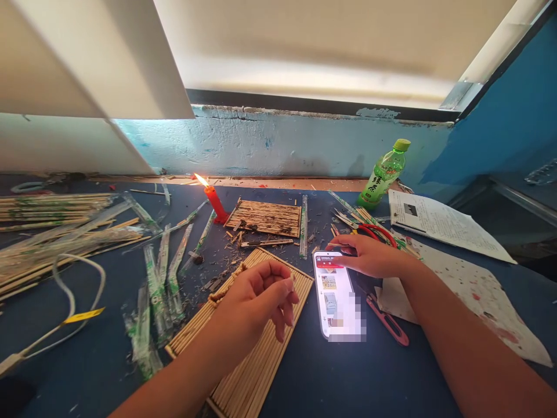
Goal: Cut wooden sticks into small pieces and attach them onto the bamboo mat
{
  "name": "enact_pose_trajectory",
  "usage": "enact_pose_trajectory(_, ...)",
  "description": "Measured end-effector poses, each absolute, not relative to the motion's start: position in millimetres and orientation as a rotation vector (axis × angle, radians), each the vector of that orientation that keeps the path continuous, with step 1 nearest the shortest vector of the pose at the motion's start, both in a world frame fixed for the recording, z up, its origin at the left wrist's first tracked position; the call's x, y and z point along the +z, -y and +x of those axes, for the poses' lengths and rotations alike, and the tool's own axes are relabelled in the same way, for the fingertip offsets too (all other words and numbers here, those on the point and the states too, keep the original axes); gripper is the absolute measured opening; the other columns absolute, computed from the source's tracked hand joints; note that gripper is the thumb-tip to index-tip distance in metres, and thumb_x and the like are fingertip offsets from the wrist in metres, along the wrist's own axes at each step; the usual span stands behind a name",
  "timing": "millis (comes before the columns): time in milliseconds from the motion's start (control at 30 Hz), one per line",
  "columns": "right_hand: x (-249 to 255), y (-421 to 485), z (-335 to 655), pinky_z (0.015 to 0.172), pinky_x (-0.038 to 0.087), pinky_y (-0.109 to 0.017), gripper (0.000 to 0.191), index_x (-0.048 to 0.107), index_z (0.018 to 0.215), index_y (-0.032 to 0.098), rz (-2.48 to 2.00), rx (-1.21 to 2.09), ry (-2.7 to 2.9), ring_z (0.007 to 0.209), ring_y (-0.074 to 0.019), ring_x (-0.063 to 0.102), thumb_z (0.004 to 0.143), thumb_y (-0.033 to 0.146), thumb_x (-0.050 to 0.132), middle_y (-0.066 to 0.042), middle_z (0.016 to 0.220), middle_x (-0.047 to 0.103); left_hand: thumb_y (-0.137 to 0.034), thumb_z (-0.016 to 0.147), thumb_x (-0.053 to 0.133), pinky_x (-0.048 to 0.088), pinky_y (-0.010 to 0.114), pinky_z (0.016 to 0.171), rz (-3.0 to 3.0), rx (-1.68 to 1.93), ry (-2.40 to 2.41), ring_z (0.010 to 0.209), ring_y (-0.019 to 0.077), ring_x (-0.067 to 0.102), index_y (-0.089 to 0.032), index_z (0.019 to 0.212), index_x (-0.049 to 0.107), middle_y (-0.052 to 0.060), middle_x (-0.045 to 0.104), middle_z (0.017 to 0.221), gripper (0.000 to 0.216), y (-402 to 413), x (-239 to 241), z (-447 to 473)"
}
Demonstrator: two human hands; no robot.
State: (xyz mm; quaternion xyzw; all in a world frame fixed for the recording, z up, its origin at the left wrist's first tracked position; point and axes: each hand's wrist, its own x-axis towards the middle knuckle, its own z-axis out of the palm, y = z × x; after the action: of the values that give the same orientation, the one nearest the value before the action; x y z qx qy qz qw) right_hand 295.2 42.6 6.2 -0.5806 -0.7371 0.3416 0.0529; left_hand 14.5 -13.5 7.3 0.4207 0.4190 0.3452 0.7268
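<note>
My left hand (265, 296) hovers above a panel of wooden sticks (250, 371) laid side by side. Its thumb and index finger are pinched together, the other fingers curled; anything between them is too small to make out. At the top end of a lit phone (328, 293), my right hand (369, 253) reaches in with its fingers stretched out, the thumb over the screen's upper edge. Behind the panel lies a smaller stick panel (267, 217) with dark marks. A utility knife (266, 243) lies between the two panels.
A burning red candle (214, 203) stands near the smaller panel. Scissors (369, 231), a pink cutter (391, 325), papers (452, 223) and a green tea bottle (385, 174) are at right. Bundled sticks (52, 212), plastic wrappers (163, 284) and a white cable (102, 278) lie at left.
</note>
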Motion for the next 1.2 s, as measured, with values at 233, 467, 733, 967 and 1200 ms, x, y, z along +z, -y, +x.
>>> enact_pose_trajectory(233,0,-42,299,0.082,0.053,-0.037,0.056,0.071,0.131,0.027,-1.756,1.057,2.21,0.105,-0.0314,0.069,0.082,0.054,0.08,-0.01,0.12,0.075,-0.031,0.086,0.073,0.05,0.019,0.04,0.897,0.765,-0.959,0.051,0.0105,0.059,-0.017,0.095,0.06,-0.003,0.065,0.069,0.021,14,9,14)
enact_pose_trajectory(467,-6,-44,289,0.069,0.046,-0.035,0.04,0.071,0.12,0.022,-1.774,0.947,2.092,0.081,-0.0245,0.065,0.093,0.051,0.069,-0.006,0.091,0.071,-0.033,0.091,0.068,0.05,0.021,0.045,0.898,0.667,-0.956,0.056,0.0116,0.061,-0.019,0.096,0.057,-0.001,0.065,0.076,0.019,21,8,19)
enact_pose_trajectory(733,7,-37,277,0.071,0.046,-0.034,0.017,0.06,0.113,0.025,-1.552,0.972,1.878,0.078,-0.0208,0.062,0.106,0.038,0.051,-0.001,0.085,0.067,-0.034,0.088,0.074,0.055,0.026,0.051,0.898,0.642,-0.985,0.061,0.0147,0.065,-0.016,0.104,0.064,0.001,0.067,0.077,0.026,15,11,19)
enact_pose_trajectory(967,24,-19,265,0.063,0.051,-0.028,0.018,0.064,0.095,0.022,-1.204,1.345,1.773,0.072,-0.0162,0.063,0.095,0.038,0.072,-0.001,0.082,0.066,-0.035,0.087,0.079,0.058,0.024,0.054,0.923,0.66,-0.946,0.062,0.0134,0.066,-0.015,0.089,0.071,0.002,0.069,0.076,0.022,12,14,13)
enact_pose_trajectory(1200,19,-5,244,0.062,0.049,-0.026,0.021,0.069,0.093,0.019,-1.02,1.493,1.797,0.069,-0.0135,0.059,0.094,0.039,0.074,-0.001,0.081,0.066,-0.038,0.081,0.087,0.059,0.023,0.051,0.794,0.559,-0.827,0.059,0.0156,0.072,-0.014,0.081,0.069,0.004,0.075,0.075,0.029,9,7,10)
